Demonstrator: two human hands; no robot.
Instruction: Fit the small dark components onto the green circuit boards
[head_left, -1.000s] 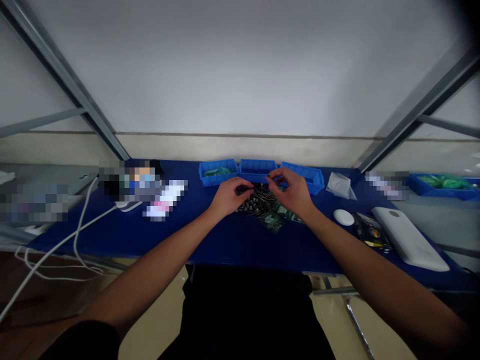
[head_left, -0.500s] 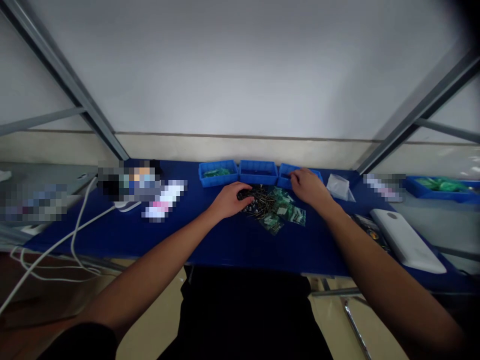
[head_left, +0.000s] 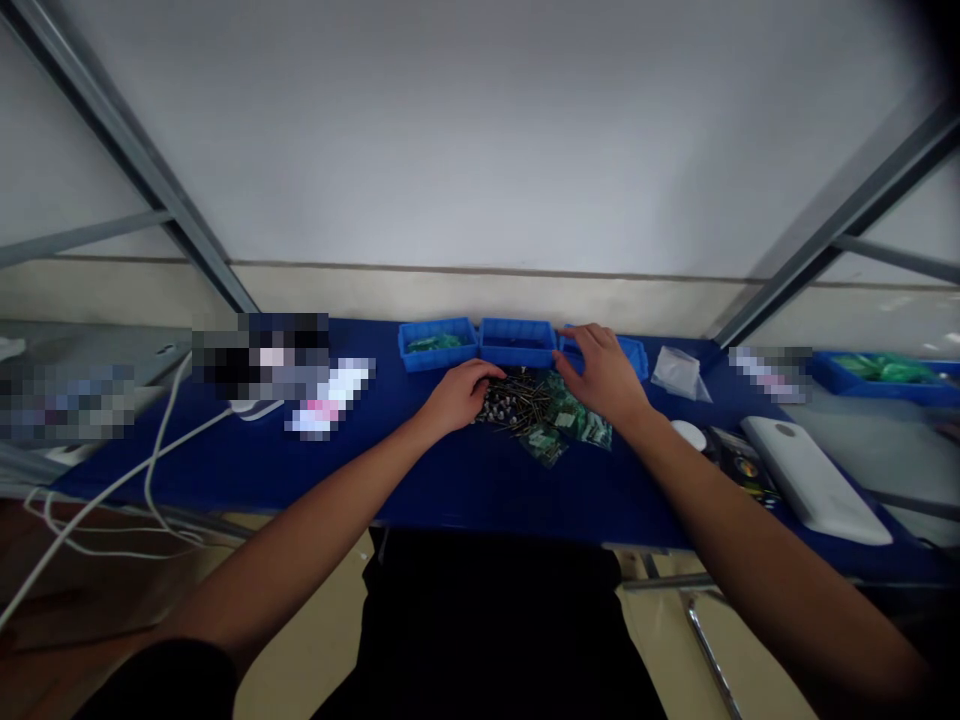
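Observation:
My left hand [head_left: 456,398] rests at the left edge of a pile of screws [head_left: 529,400], with its fingers curled and thumb drawn in close. Whatever may be between those fingertips is hidden. Above the pile's right side, my right hand [head_left: 606,378] has its thumb and fingers apart and holds nothing visible. It is in front of the right blue bin [head_left: 636,355], partly covering it. Small green-tinted plastic bags [head_left: 546,444] lie against the pile's front and right side. Behind the pile stands the middle blue bin [head_left: 517,357].
The left blue bin [head_left: 424,365] holds green bags. Right of my hand lie a clear plastic bag [head_left: 679,372], a round white lid [head_left: 688,435] and a long white device [head_left: 814,480]. White cables [head_left: 154,455] hang over the left side. Another blue bin [head_left: 840,378] is far right.
My right hand has moved left from the right bin toward the pile, and its fingers have spread. My left hand's thumb has drawn in toward its fingers.

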